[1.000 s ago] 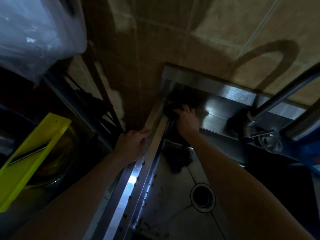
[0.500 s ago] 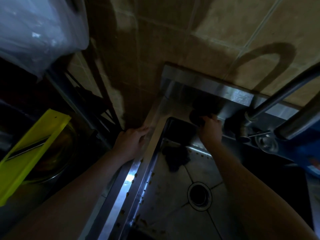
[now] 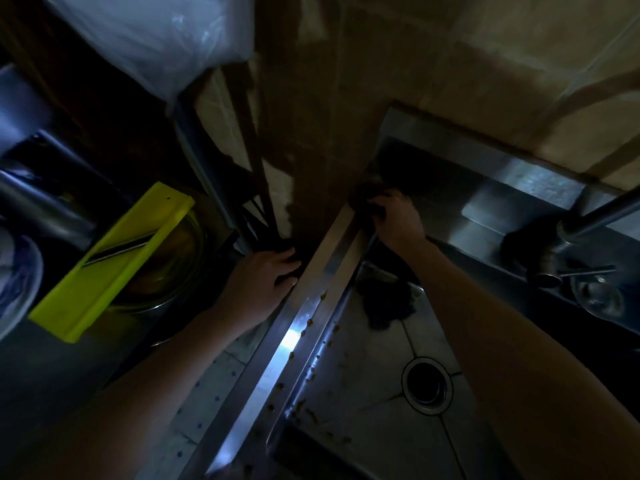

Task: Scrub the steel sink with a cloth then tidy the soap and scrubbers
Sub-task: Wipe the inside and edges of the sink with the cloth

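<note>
The steel sink (image 3: 322, 306) fills the lower right, with its drain (image 3: 427, 382) in the basin floor and brown specks along the left rim. My right hand (image 3: 394, 216) grips a dark cloth (image 3: 363, 199) and presses it on the sink's far left corner. A second dark cloth or scrubber (image 3: 386, 303) lies in the basin below that hand. My left hand (image 3: 266, 275) rests flat, fingers spread, against the outer edge of the left rim.
A steel tap (image 3: 588, 220) rises at the right with a dark lump at its base (image 3: 523, 244). Left of the sink a yellow-green slicer (image 3: 114, 261) lies across a glass bowl (image 3: 180, 271). A plastic bag (image 3: 156, 39) hangs at top left. Tiled wall behind.
My right hand slid the cloth from the back ledge near the tap leftward to the sink's far left corner. My left hand stayed on the rim.
</note>
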Available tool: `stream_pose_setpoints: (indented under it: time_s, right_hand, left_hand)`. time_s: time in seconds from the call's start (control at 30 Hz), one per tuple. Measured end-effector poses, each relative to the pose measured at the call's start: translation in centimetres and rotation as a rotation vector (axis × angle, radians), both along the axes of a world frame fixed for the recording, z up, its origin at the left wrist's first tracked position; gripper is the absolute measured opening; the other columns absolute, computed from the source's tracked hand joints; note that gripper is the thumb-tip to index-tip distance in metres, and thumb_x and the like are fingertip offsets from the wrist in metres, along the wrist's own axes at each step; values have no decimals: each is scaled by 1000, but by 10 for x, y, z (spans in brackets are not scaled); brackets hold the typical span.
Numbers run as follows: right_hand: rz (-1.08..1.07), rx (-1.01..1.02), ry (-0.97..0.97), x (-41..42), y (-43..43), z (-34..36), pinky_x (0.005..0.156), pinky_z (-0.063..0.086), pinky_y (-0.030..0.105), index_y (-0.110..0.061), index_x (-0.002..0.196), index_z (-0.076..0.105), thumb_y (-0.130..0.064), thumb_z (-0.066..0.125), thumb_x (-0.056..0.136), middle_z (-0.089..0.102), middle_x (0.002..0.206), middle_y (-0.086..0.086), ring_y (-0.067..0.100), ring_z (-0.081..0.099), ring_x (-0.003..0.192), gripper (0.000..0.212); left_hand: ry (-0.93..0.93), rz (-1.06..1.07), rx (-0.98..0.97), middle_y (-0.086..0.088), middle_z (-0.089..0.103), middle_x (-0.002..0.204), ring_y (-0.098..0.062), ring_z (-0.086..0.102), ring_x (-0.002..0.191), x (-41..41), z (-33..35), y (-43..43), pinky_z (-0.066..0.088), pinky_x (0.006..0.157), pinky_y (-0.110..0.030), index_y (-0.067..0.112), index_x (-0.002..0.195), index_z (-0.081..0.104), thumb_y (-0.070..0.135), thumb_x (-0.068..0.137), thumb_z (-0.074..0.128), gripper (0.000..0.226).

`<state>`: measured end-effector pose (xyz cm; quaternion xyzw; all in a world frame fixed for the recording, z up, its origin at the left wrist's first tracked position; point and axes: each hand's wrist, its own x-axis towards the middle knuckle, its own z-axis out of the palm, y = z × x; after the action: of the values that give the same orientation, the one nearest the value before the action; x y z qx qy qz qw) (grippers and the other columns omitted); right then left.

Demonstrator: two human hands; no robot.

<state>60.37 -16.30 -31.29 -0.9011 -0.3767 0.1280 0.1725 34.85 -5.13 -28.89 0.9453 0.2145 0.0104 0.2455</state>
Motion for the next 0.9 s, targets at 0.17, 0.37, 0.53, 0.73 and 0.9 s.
stream_pose_setpoints:
  time_s: [0.17, 0.37, 0.53, 0.73, 0.9]
  right_hand:
    - [79, 48, 44, -47, -17, 3, 107, 36, 36, -14, 123, 61, -10, 57, 88, 48, 139, 10, 31, 44, 127, 36]
    - [133, 76, 51, -105, -39, -3, 106, 35, 33, -15, 123, 62, -8, 58, 86, 48, 139, 8, 31, 41, 127, 37]
    - [115, 119, 84, -111, -41, -3, 105, 37, 33, -13, 117, 66, -5, 61, 83, 51, 136, 7, 31, 46, 124, 35]
    - [-47, 164, 115, -94, -22, 5, 102, 40, 32, -14, 118, 64, -6, 57, 88, 57, 131, 8, 27, 52, 122, 33]
    - [-21, 128, 122, -122, -27, 10, 103, 40, 33, -15, 121, 63, -10, 56, 90, 53, 135, 8, 27, 50, 124, 32]
  left_hand:
    - [54, -32, 4, -3, 48, 140, -28, 51, 121, -8, -3, -16, 40, 98, -35, 20, 126, 58, 25, 89, 59, 38]
    - [-27, -12, 8, -6, 55, 134, -30, 56, 115, -18, -1, -23, 47, 92, -38, 20, 121, 62, 20, 86, 61, 35]
    - [-19, 55, -43, -8, 51, 137, -29, 55, 117, -52, -3, -34, 45, 94, -35, 17, 121, 61, 24, 86, 63, 36]
    - [-28, 79, -2, -6, 53, 135, -23, 56, 118, -107, -3, -51, 46, 96, -35, 13, 124, 59, 24, 87, 62, 38]
    - [-40, 121, -45, -3, 51, 137, -14, 55, 118, -143, -8, -60, 49, 95, -30, 16, 127, 56, 26, 88, 61, 41]
